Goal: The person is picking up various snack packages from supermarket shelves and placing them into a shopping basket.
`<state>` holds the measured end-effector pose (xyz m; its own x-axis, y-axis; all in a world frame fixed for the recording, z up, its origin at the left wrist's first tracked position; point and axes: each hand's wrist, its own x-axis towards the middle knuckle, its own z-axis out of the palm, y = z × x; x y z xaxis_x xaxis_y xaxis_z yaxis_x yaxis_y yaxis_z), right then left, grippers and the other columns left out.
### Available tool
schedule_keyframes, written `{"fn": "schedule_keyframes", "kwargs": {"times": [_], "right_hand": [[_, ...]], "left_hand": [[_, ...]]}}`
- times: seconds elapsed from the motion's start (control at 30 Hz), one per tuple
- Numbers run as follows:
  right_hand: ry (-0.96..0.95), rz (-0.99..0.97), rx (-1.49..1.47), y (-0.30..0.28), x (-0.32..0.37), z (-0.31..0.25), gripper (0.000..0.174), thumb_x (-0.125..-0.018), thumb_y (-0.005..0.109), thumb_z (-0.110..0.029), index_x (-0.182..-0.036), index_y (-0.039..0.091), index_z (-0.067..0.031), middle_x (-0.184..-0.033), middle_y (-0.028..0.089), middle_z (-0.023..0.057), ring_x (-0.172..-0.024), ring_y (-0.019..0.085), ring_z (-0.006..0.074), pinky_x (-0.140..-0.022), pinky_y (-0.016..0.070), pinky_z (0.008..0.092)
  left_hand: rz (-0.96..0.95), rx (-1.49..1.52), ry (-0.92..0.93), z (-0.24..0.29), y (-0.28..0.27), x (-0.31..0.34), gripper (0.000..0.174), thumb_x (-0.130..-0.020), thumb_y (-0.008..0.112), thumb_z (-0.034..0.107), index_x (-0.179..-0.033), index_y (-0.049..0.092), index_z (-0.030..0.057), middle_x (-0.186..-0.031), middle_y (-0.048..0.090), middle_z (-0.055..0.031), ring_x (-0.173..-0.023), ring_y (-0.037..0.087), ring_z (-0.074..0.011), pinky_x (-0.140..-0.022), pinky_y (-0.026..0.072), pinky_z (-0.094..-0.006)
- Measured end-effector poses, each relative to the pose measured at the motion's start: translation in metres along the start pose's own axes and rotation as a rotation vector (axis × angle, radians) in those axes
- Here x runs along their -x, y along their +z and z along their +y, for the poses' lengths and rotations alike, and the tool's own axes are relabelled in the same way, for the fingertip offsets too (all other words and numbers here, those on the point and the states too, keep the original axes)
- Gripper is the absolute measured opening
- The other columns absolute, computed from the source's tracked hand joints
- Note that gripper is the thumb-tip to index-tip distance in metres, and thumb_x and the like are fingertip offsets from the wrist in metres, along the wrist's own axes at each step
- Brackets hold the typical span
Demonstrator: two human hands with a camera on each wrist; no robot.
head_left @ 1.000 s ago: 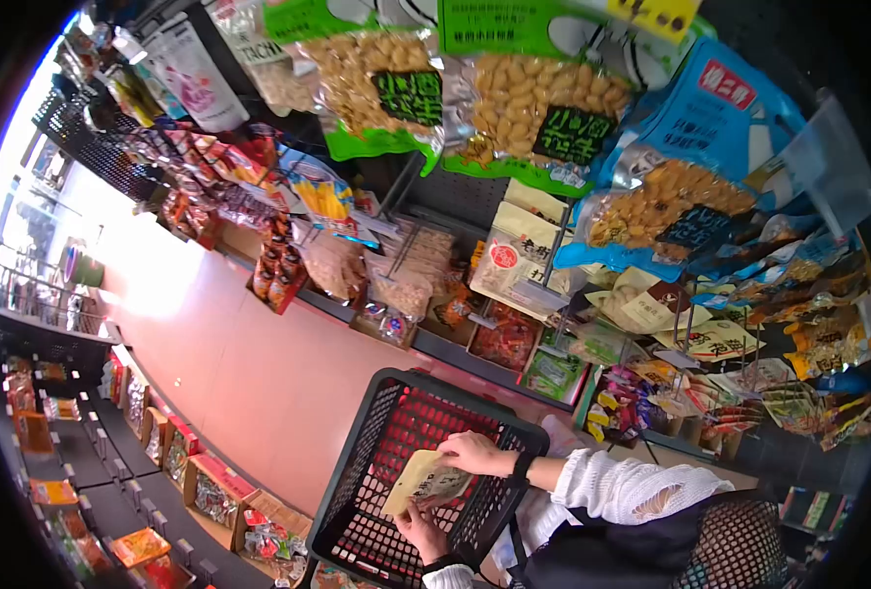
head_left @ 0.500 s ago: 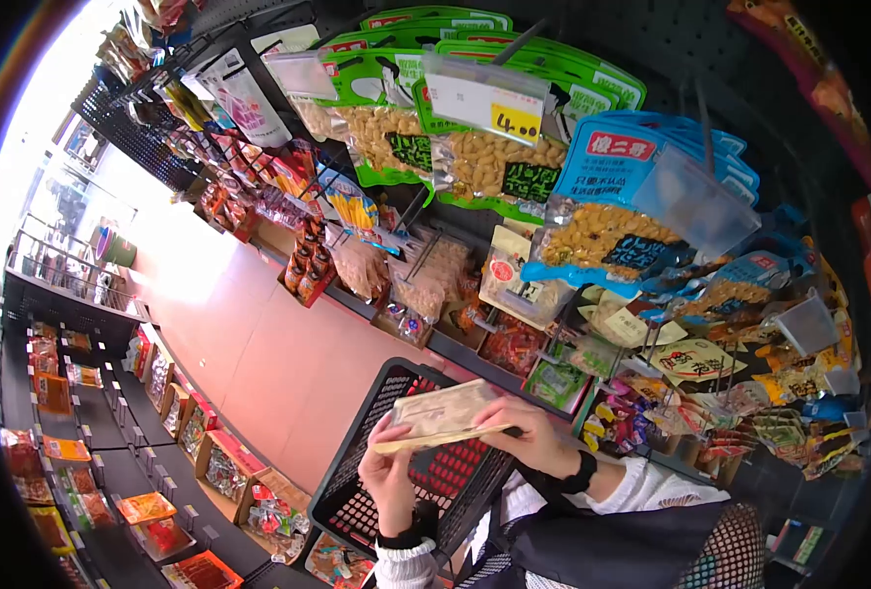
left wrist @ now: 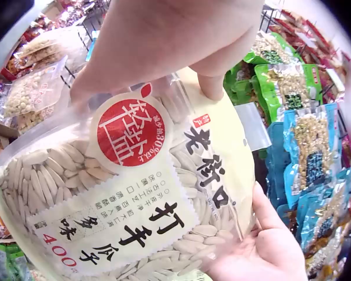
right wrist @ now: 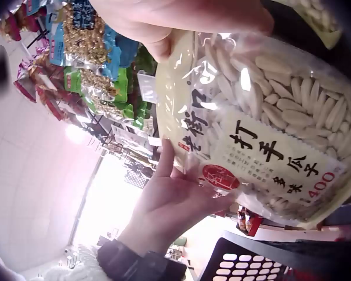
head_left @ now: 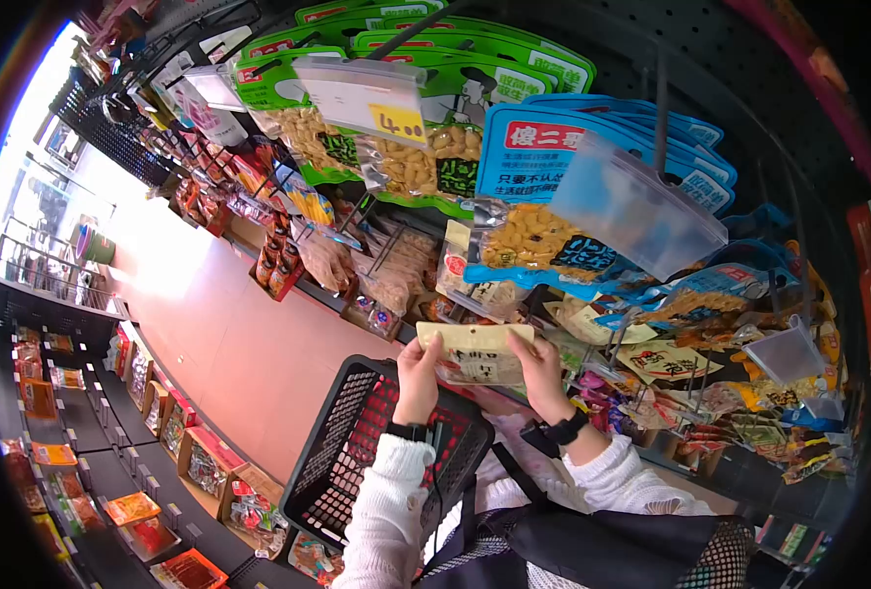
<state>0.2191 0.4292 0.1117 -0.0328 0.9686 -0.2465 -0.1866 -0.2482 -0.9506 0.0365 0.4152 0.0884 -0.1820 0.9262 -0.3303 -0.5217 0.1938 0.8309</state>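
Both hands hold a clear and cream bag of sunflower seeds (head_left: pixel 476 365) up by its top edge, one at each corner. In the head view, the left hand (head_left: pixel 418 381) pinches the left corner with its thumb on the face of the bag. The right hand (head_left: pixel 541 378) pinches the opposite corner the same way. Pale striped seeds fill the bag (left wrist: pixel 134 234) in the left wrist view, beside a printed label and a red round mark. Below the left forearm stands a black shopping basket (head_left: pixel 319 432) with slotted sides.
Green nut bags (head_left: pixel 435 162) and blue nut bags (head_left: pixel 524 177) hang from hooks ahead, behind clear price holders (head_left: pixel 641 211). Several more snack packs line the lower shelf. A pink floor aisle (head_left: pixel 229 353) runs left, with dark shelves (head_left: pixel 72 432) of packets beyond.
The bag has come up out of the basket area, turned from flat to face the head camera. The left hand has moved from its lower edge to a top corner.
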Motion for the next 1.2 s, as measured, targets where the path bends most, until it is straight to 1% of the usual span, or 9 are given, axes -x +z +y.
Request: {"fn": "schedule_keyframes", "kwargs": {"times": [0.03, 0.1, 0.3, 0.37, 0.5, 0.7, 0.77, 1.0, 1.2], "right_hand": [[0.024, 0.014, -0.02, 0.0, -0.006, 0.004, 0.025, -0.088, 0.059, -0.022, -0.095, 0.064, 0.0016, -0.085, 0.062, -0.0032, -0.074, 0.05, 0.0019, -0.068, 0.0404, 0.019], [0.013, 0.025, -0.039, 0.001, -0.016, 0.009, 0.027, -0.088, 0.059, -0.023, -0.097, 0.064, 0.0013, -0.085, 0.061, -0.0034, -0.075, 0.048, 0.0018, -0.067, 0.0393, 0.0195], [-0.06, 0.073, -0.084, 0.006, -0.042, 0.007, 0.027, -0.088, 0.059, -0.025, -0.097, 0.064, 0.0005, -0.088, 0.062, -0.0028, -0.078, 0.049, 0.003, -0.07, 0.0402, 0.021], [-0.072, 0.114, -0.084, 0.007, -0.045, 0.01, 0.027, -0.087, 0.06, -0.025, -0.096, 0.064, 0.0003, -0.081, 0.06, -0.0048, -0.072, 0.047, 0.0026, -0.066, 0.0385, 0.02], [-0.077, 0.089, -0.063, -0.002, -0.053, 0.028, 0.02, -0.086, 0.062, -0.019, -0.095, 0.065, -0.001, -0.082, 0.059, -0.0068, -0.073, 0.047, 0.0005, -0.068, 0.0377, 0.0191], [-0.169, 0.097, 0.025, -0.005, -0.047, 0.012, 0.017, -0.087, 0.061, -0.018, -0.091, 0.064, -0.0019, -0.077, 0.057, -0.0077, -0.071, 0.045, 0.0002, -0.064, 0.0373, 0.0192], [-0.216, 0.063, 0.134, -0.005, -0.044, 0.002, 0.014, -0.086, 0.06, -0.013, -0.088, 0.063, 0.0001, -0.075, 0.056, -0.0049, -0.071, 0.048, 0.0028, -0.065, 0.0405, 0.0193], [-0.207, 0.08, 0.019, -0.005, -0.059, 0.011, 0.015, -0.086, 0.061, -0.014, -0.09, 0.063, -0.0003, -0.076, 0.057, -0.0041, -0.07, 0.047, 0.0029, -0.063, 0.0396, 0.0198], [-0.254, 0.121, 0.024, 0.001, -0.059, 0.009, 0.016, -0.086, 0.061, -0.015, -0.086, 0.061, 0.0008, -0.074, 0.057, -0.0044, -0.067, 0.045, 0.0026, -0.06, 0.0385, 0.0205]], "left_hand": [[0.03, 0.035, -0.001, -0.002, 0.004, -0.008, 0.018, -0.09, 0.055, 0.016, -0.094, 0.061, -0.001, -0.082, 0.065, -0.0051, -0.066, 0.06, -0.0098, -0.057, 0.0487, -0.024], [0.01, 0.043, -0.038, -0.003, 0.005, -0.02, 0.017, -0.091, 0.052, 0.015, -0.093, 0.06, 0.0, -0.086, 0.065, -0.0046, -0.073, 0.06, -0.0093, -0.065, 0.0468, -0.0225], [-0.026, -0.016, 0.003, 0.001, 0.01, -0.066, 0.018, -0.09, 0.054, 0.016, -0.098, 0.06, 0.001, -0.091, 0.065, -0.0046, -0.079, 0.06, -0.0101, -0.072, 0.047, -0.0243], [-0.071, 0.019, 0.034, 0.004, 0.012, -0.072, 0.018, -0.09, 0.054, 0.014, -0.102, 0.059, 0.0009, -0.096, 0.064, -0.0046, -0.085, 0.059, -0.0101, -0.077, 0.0454, -0.0248], [-0.092, 0.028, 0.085, 0.006, 0.015, -0.076, 0.019, -0.089, 0.056, 0.015, -0.102, 0.059, 0.0005, -0.087, 0.065, -0.0037, -0.071, 0.059, -0.0084, -0.06, 0.0485, -0.0232], [-0.155, -0.011, 0.117, -0.004, 0.01, -0.074, 0.031, -0.09, 0.052, 0.011, -0.119, 0.051, -0.0019, -0.099, 0.063, -0.0055, -0.081, 0.058, -0.0091, -0.066, 0.049, -0.0238], [-0.161, -0.003, 0.112, -0.006, 0.009, -0.072, 0.031, -0.091, 0.052, 0.011, -0.119, 0.051, -0.0022, -0.099, 0.063, -0.0054, -0.082, 0.058, -0.0091, -0.069, 0.0484, -0.0237], [-0.112, 0.032, 0.122, 0.009, 0.03, -0.08, 0.031, -0.091, 0.052, 0.01, -0.119, 0.051, -0.0033, -0.102, 0.062, -0.0062, -0.088, 0.057, -0.0093, -0.079, 0.0449, -0.0231], [-0.085, 0.077, 0.113, 0.014, 0.035, -0.082, 0.027, -0.089, 0.054, 0.012, -0.113, 0.055, -0.0031, -0.099, 0.063, -0.0049, -0.084, 0.057, -0.0084, -0.078, 0.0446, -0.0238]]}}
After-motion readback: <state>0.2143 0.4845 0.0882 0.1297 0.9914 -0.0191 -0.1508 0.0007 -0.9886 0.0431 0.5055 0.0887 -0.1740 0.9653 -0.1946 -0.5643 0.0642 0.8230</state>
